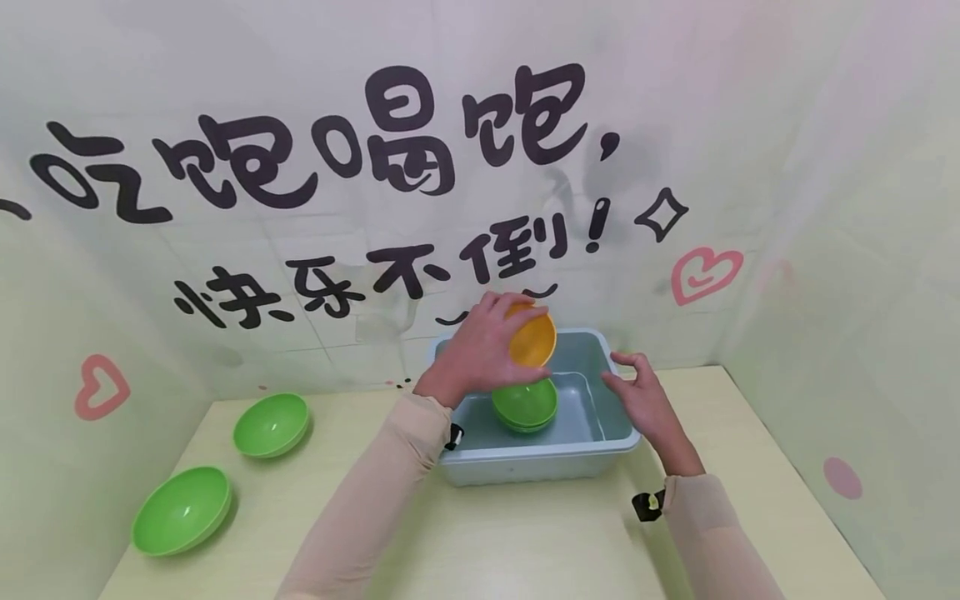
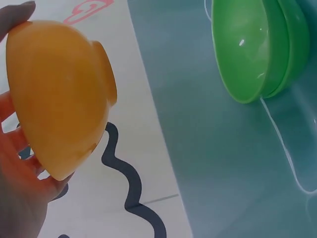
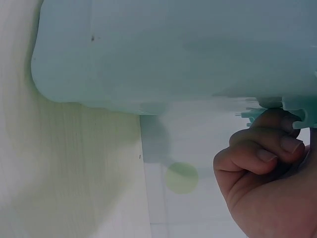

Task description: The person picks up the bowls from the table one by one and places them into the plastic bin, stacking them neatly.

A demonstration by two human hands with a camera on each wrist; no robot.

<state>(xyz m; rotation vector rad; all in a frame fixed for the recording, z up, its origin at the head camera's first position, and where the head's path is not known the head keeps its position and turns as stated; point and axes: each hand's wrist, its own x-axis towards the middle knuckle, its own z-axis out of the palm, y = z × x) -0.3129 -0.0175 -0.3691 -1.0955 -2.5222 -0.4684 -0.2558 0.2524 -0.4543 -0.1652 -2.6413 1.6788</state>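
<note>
My left hand (image 1: 491, 346) grips a small orange bowl (image 1: 534, 340) by its rim, tilted on its side above a pale blue plastic basin (image 1: 540, 467). In the left wrist view, the orange bowl (image 2: 59, 94) shows its rounded outside and foot ring, with fingers around its edge. Green bowls (image 1: 525, 404) sit stacked inside the basin, below the orange one. At the basin's right side, my right hand (image 1: 645, 400) holds the rim. The right wrist view shows this hand (image 3: 267, 173) with curled fingers at the rim's underside, beside the basin's outer wall (image 3: 173, 54).
Two green bowls stand apart on the left of the light wooden table (image 1: 525, 542): one (image 1: 272, 425) farther back, the other (image 1: 182, 511) nearer. A white wall sheet (image 1: 337, 50) with black lettering and pink hearts rises behind the table and along both sides.
</note>
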